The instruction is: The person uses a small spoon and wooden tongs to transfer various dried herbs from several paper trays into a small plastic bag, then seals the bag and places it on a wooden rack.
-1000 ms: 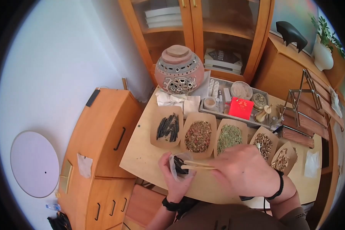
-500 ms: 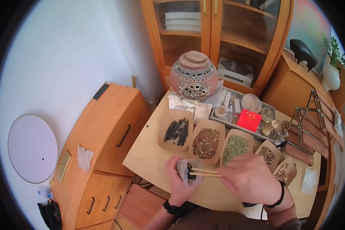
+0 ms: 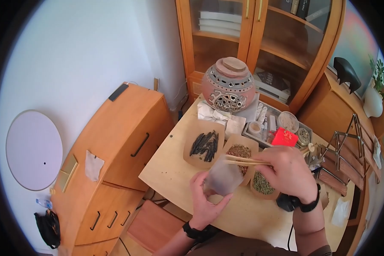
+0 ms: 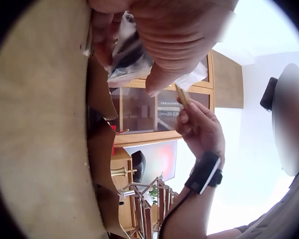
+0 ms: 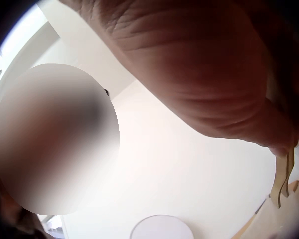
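Observation:
My left hand holds a translucent bag, fingers and thumb round its lower part; dark pieces show through it in the left wrist view. My right hand pinches wooden tongs, whose tips are at the bag's upper edge. Just behind the bag stand a paper tray of dark sticks and one of reddish dried bits. A tray of green herbs lies partly under my right hand. In the right wrist view the tongs reach down to the pale bag.
A pierced clay pot stands at the back of the table, beside white cloths. A grey tray with jars and a red packet is behind the food trays. A folding wooden rack stands at the right.
Both hands have risen from the table's front toward the trays. The bag is now tilted, its opening turned away from view, and the right hand covers more of the right-hand trays.

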`<action>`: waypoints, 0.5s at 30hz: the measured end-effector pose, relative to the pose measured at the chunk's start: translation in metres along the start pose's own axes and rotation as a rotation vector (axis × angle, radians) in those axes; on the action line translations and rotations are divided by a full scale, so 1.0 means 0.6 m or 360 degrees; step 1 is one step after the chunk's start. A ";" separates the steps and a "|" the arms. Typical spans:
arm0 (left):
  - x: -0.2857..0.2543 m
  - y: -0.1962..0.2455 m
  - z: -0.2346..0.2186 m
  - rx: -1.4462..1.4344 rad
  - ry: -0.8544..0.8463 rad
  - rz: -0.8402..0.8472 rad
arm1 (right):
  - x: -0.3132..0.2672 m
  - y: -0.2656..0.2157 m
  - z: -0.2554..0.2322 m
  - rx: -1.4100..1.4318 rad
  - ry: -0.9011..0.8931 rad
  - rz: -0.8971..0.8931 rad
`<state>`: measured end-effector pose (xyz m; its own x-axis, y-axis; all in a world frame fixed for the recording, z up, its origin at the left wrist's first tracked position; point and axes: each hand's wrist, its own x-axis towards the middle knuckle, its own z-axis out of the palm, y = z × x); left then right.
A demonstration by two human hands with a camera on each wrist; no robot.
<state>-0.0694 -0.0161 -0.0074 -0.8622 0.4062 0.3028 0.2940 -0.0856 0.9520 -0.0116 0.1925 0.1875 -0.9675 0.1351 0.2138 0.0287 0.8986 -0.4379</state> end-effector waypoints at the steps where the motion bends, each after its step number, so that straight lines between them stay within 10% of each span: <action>1: 0.002 0.001 -0.001 -0.0111 -0.0010 -0.0081 | 0.011 0.009 0.014 0.0000 0.0006 -0.0049; 15: -0.003 -0.013 0.003 -0.0073 0.0072 -0.0047 | -0.004 -0.040 0.037 -0.0021 -0.0357 -0.0402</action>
<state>-0.0693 -0.0143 -0.0153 -0.8882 0.3679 0.2751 0.2496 -0.1161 0.9614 -0.0155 0.1613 0.1783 -0.9756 -0.1863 0.1159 -0.2169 0.8974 -0.3842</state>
